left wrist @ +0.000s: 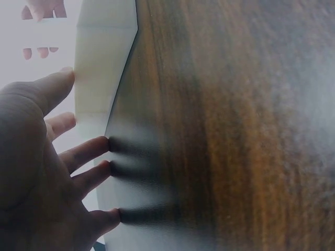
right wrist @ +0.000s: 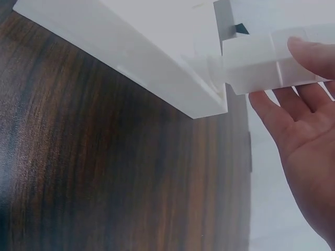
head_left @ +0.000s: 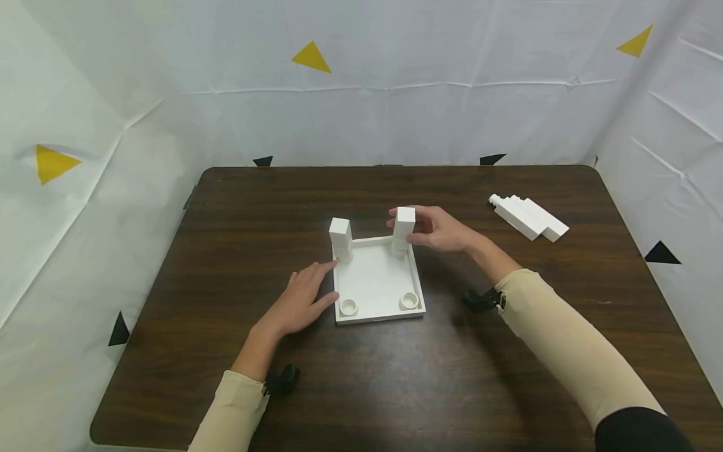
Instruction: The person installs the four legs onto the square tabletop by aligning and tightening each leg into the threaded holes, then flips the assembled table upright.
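Note:
A white square tabletop [head_left: 374, 276] with a raised rim lies on the table, round sockets at its near corners. On its far left corner a white square leg [head_left: 341, 235] stands upright. Another white leg [head_left: 404, 223] stands at the far right corner, and my right hand [head_left: 443, 230] grips it between thumb and fingers. The right wrist view shows that leg [right wrist: 251, 63] meeting the corner of the tabletop [right wrist: 157, 63]. My left hand [head_left: 299, 301] is at the tabletop's left side, fingers spread, fingertips against the edge. Its thumb [left wrist: 55, 89] lies along the rim.
Two more white legs [head_left: 528, 216] with knobbed ends lie side by side at the back right of the brown wooden table [head_left: 254, 213]. White sheets [head_left: 390, 119] with yellow and black triangles hang around the table's back and sides.

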### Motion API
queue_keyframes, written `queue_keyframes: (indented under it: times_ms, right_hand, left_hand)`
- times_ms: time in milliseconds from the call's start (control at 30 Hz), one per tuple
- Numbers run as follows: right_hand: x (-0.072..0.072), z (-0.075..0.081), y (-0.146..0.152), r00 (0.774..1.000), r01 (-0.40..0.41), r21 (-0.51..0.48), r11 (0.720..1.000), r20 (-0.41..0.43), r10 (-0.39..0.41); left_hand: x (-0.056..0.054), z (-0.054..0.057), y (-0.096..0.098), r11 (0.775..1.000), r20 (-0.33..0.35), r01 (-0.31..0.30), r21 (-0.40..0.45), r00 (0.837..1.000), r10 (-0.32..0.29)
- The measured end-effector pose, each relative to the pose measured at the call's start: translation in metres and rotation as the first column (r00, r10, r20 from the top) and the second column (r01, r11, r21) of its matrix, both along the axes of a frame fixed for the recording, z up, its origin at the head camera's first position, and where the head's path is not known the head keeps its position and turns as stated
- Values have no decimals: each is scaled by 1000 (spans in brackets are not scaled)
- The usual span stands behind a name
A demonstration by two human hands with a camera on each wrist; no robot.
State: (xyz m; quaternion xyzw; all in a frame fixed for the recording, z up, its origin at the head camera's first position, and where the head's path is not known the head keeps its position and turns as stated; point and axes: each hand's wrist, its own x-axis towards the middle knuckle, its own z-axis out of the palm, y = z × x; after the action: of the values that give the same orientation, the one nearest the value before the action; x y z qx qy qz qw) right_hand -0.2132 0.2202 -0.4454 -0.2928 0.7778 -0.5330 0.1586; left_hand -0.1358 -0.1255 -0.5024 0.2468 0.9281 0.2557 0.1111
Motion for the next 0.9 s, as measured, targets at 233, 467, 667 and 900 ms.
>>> queue_keyframes:
  times_ms: [233,467,667,900]
  right_hand:
    - [0,-4,0,997,54,-6,999,-46,-54]
    - [1,-7,1,990,122,0,993,-76,-122]
    - [3,-7,-2,973,192,34,981,-133,-186]
    - [6,-9,-8,954,270,63,961,-152,-258]
  left_hand:
    - [1,2,1,1000,4,-3,11,1000,3]
    - [0,2,1,1000,11,-5,-9,1000,5]
    - [-1,0,1,1000,14,-5,-11,1000,5]
    - [-1,0,1,1000,18,-6,-6,1000,6]
